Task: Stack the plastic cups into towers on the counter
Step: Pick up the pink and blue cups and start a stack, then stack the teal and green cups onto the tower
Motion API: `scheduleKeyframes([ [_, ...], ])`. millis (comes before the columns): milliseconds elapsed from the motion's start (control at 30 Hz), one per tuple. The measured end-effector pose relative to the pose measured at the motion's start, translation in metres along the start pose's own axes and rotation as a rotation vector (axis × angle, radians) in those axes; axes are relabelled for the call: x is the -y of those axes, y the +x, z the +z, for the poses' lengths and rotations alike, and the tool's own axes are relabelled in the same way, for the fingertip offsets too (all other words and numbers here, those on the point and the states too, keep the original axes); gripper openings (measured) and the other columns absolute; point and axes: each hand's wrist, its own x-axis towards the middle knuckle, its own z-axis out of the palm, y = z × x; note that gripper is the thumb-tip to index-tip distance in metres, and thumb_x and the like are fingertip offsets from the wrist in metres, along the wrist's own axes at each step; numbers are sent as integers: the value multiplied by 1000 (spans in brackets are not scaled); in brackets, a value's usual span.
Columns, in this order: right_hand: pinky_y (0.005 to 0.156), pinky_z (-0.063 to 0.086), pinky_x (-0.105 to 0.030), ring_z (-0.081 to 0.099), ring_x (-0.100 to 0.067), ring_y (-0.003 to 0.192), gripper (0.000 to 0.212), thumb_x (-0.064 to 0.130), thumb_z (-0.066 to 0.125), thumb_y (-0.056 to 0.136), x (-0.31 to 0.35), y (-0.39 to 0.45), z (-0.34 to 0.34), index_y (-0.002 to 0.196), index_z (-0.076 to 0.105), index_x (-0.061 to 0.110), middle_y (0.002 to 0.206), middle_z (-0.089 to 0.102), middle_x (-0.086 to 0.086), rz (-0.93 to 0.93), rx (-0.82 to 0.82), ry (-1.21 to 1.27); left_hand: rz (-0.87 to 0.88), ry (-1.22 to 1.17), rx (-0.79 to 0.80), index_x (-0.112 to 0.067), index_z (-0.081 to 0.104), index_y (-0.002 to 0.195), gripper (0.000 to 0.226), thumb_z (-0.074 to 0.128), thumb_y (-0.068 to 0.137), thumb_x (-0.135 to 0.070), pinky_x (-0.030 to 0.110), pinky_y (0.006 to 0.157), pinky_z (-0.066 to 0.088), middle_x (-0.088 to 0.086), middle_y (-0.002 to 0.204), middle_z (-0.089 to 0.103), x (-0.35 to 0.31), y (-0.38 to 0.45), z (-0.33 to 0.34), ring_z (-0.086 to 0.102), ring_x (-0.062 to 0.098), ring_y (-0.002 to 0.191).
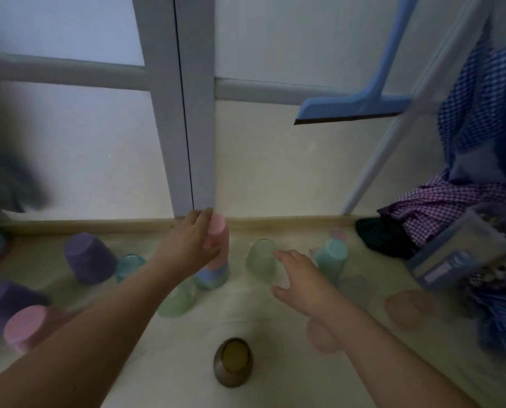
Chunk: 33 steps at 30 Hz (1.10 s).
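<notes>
Pale and dimly lit, the surface (245,325) runs back to a frosted window with grey frames, and everything on it is somewhat blurred. The grip of the left hand (187,242) is closed around an upside-down pink plastic cup (217,237), which sits at the top of a short tower; below that grip a blue cup and a teal cup (213,279) are seen nested under it, with the teal one resting on the surface. The grip of the right hand (298,278) is spread wide and holds nothing; its fingertips are just beside, perhaps touching, an inverted translucent green plastic cup (260,260). Just beyond the right grip a pale teal plastic cup (332,257) stands inverted. To the left of the left grip a purple plastic cup (89,257) is seen, tilted, and nearer the person a second green cup (176,298) lies partly hidden by the left forearm. A dark round metal bowl (233,362) sits well apart, close to the person.

The cups are judged to be light, thin-walled and smooth, so they may slide or tip under a careless touch. The green cup is best taken around its side wall near the upturned base, with light pressure only.
</notes>
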Motion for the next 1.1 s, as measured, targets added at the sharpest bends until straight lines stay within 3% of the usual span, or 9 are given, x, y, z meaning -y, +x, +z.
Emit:
scheduleKeyframes([
  [100, 109, 32, -32, 37, -24, 130, 69, 28, 64, 83, -13, -13, -5, 141, 29, 15, 140, 41, -9, 71, -7, 11, 124, 106, -94, -13, 32, 136, 71, 64, 75, -31, 48, 107, 30, 12, 143, 39, -17, 0, 0, 37, 33, 130],
  [233, 108, 32, -30, 36, -24, 133, 71, 23, 65, 80, -34, -33, -21, 142, 30, 17, 144, 39, -8, 165, -54, 61, 415, 218, -114, -14, 48, 121, 61, 71, 68, -34, 47, 93, 45, 13, 124, 58, -53, 0, 10, 57, 34, 111],
  [333, 104, 40, -36, 43, -27, 126, 67, 24, 63, 80, -54, -50, -33, 140, 33, 18, 137, 45, -9, 214, -134, 40, 513, 156, 0, -13, 43, 127, 58, 65, 76, -33, 44, 97, 42, 13, 132, 50, -83, 1, 30, 50, 33, 118],
  [500, 104, 36, -32, 40, -25, 126, 70, 23, 66, 80, -94, -71, -38, 140, 31, 16, 136, 44, -9, 281, -131, 5, 485, 169, 217, -17, 27, 136, 65, 54, 82, -40, 42, 104, 36, 7, 142, 37, -113, 6, 83, 38, 28, 127],
  [767, 107, 31, -29, 35, -21, 131, 68, 25, 60, 84, -148, -47, -47, 143, 26, 18, 143, 38, -4, 208, -77, 3, 292, 179, 372, -15, 19, 138, 73, 59, 80, -34, 43, 95, 45, 11, 138, 37, -136, 27, 136, 43, 31, 120],
  [900, 106, 34, -34, 37, -24, 128, 60, 23, 60, 83, -156, -23, -54, 137, 33, 15, 138, 42, -7, 154, -47, -18, 244, 154, 359, -16, 21, 138, 71, 59, 80, -29, 40, 93, 45, 10, 134, 39, -138, 33, 134, 43, 30, 120],
  [1100, 108, 35, -41, 31, -28, 133, 70, 26, 60, 83, -147, 26, -60, 143, 25, 18, 144, 35, -7, 62, 8, -136, 216, 97, 214, -20, 25, 137, 75, 63, 75, -38, 39, 94, 46, 5, 133, 42, -133, 38, 83, 45, 26, 119],
])
